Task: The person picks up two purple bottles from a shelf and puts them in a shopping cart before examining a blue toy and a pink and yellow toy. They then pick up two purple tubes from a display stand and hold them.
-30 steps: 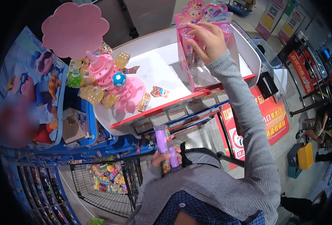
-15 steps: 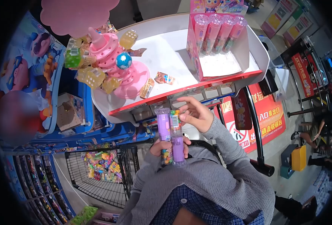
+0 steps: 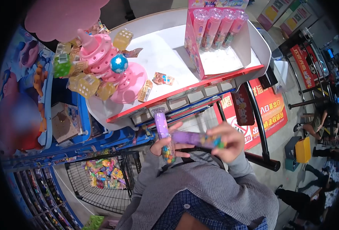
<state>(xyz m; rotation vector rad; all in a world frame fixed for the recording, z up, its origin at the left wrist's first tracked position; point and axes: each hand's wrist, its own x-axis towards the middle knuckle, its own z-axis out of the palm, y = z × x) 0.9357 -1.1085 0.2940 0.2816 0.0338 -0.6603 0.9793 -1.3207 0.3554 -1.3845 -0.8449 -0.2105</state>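
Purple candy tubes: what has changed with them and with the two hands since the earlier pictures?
The right hand came down from the pink display box to the left hand and took one purple tube, which it now holds sideways. The left hand keeps the other tube upright. The display box and the pink stand remain on the white shelf.

Two clear plastic candy tubes, part purple and filled with coloured sweets: the upright tube (image 3: 161, 128) stands almost vertical in the left hand (image 3: 166, 148), sweets at its lower end, while the crosswise tube (image 3: 194, 138) lies level in the right hand (image 3: 230, 143) — its purple end just beside the first.
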